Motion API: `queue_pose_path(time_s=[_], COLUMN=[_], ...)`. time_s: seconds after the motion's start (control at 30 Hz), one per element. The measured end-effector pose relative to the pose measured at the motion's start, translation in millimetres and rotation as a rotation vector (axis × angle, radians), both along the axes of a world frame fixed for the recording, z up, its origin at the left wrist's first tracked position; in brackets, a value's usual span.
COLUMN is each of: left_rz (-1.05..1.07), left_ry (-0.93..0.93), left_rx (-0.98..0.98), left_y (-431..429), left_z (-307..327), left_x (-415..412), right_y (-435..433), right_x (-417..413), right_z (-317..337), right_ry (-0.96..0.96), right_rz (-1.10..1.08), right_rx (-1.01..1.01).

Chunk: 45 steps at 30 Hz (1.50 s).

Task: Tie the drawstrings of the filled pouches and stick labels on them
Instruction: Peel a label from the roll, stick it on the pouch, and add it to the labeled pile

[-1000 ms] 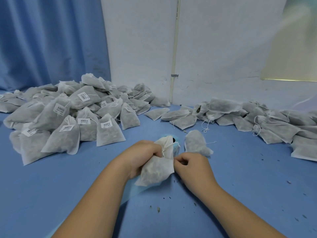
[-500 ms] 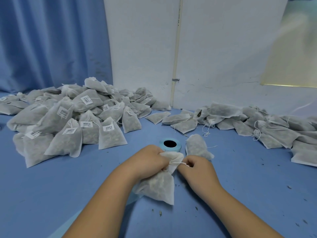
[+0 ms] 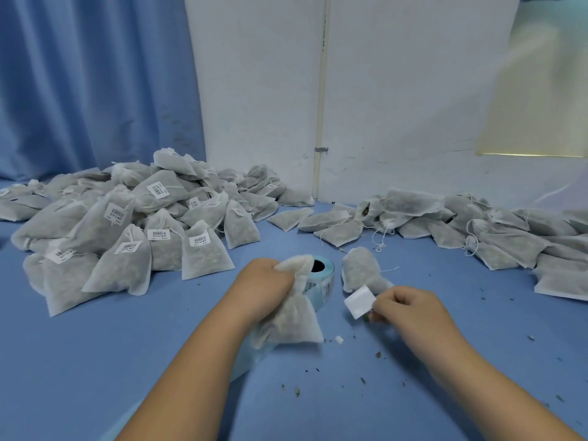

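Observation:
My left hand (image 3: 265, 284) grips the gathered neck of a filled white mesh pouch (image 3: 291, 319), which hangs down onto the blue table. My right hand (image 3: 404, 305) pinches a small white label (image 3: 359, 301) by its edge, white side up, to the right of the pouch. A blue label roll (image 3: 323, 276) stands just behind the pouch, its backing strip running under my left arm. Another filled pouch (image 3: 362, 272) lies beyond my right hand.
A heap of labelled, tied pouches (image 3: 127, 224) fills the left of the table. Unlabelled pouches (image 3: 477, 227) with loose strings stretch along the right. Herb crumbs and a small white scrap (image 3: 339, 339) dot the blue surface (image 3: 445, 361). A white wall and blue curtain stand behind.
My right hand let go of the drawstring, moved right and now pinches a label. The pouch stays in my left hand, and the roll behind it shows more.

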<state>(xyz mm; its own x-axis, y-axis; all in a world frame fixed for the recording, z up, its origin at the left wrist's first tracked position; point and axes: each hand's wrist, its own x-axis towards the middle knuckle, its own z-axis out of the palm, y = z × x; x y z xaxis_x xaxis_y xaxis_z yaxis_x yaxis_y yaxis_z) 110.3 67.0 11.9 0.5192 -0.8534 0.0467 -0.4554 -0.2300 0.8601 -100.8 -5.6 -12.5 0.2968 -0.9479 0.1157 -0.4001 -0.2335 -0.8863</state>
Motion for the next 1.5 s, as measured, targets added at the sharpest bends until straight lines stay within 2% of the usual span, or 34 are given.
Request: queue_pose_path(time_s=[0.07,0.13,0.2,0.27,0.43,0.63,0.8,1.0,1.13,1.3,1.5], left_rz=[0.020,-0.052,-0.146,-0.221,-0.376,-0.389,-0.393,-0.376,-0.330,-0.252,-0.200], left_ry=[0.022,0.139,0.273,0.341,0.366,0.422,0.542,0.622,0.615,0.658,0.630], left_rx=[-0.089,-0.123,-0.116,-0.085,-0.043,-0.091,-0.063,0.004,0.014,-0.061,-0.107], left_y=[-2,-1,0,2,1,0,-1,0,-2,-3,-3], left_z=[3,5,4,2,-7,-16,-23,-28,-29,-26,-25], left_x=[-8,-22,-41,-60,-86,-100,-107,-105,-104,-104,-103], right_y=[5,8,9,12,21,24,28,29,28,28,36], right_x=[-16,-30,-40,-43,-36,-36,-36,-39,-40,-45,-36], right_z=[8,16,23,26,27,27,31,31,31,33,17], right_ry=[-0.121,-0.345,-0.568,-0.662,-0.676,-0.663,-0.687,-0.604,-0.490,-0.294,0.007], right_rz=[0.107,0.252,0.367,0.439,0.443,0.334,0.300,0.289,0.189,-0.018,-0.107], right_rx=[0.059,0.168,0.281,0.320,0.239,0.196,0.217,0.212,0.138,-0.203,-0.572])
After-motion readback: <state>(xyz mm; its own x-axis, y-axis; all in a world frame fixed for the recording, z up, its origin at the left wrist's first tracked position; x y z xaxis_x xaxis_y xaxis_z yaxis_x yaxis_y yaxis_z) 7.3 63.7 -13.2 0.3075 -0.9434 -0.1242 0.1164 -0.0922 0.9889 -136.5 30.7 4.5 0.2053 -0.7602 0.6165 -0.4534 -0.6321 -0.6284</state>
